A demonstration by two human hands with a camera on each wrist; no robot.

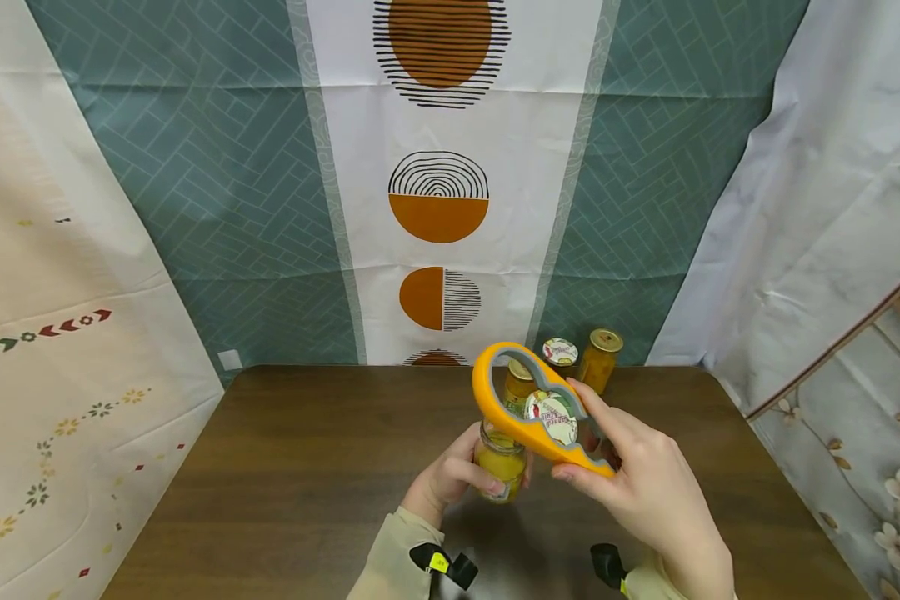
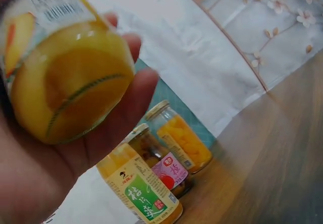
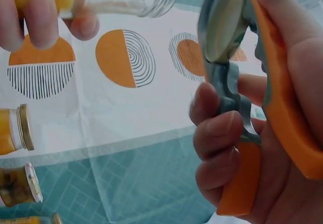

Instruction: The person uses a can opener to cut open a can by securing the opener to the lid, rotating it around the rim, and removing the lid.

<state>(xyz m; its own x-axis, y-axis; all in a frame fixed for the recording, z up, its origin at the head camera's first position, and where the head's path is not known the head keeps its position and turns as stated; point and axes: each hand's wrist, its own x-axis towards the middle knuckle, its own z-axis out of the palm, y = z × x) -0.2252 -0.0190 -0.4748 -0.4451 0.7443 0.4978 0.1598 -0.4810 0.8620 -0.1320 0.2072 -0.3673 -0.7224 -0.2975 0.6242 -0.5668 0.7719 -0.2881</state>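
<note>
My left hand (image 1: 450,479) grips a glass jar (image 1: 499,464) of yellow fruit around its body. In the right wrist view the jar's threaded glass mouth shows without a lid. My right hand (image 1: 648,471) holds an orange and grey jar opener (image 3: 280,88) by its handles, fingers curled round them. Inside the opener's grey toothed loop sits a round lid (image 1: 551,417), its printed white top facing the head camera. Opener and lid are up beside the jar's mouth, apart from it in the right wrist view. The left wrist view shows the jar's underside and part of its label.
Three lidded jars stand together at the back right of the brown table (image 1: 330,467): one with a green label (image 2: 146,196), one with a pink label (image 2: 169,171) and one of orange fruit (image 2: 186,143). Patterned cloths hang behind and at both sides.
</note>
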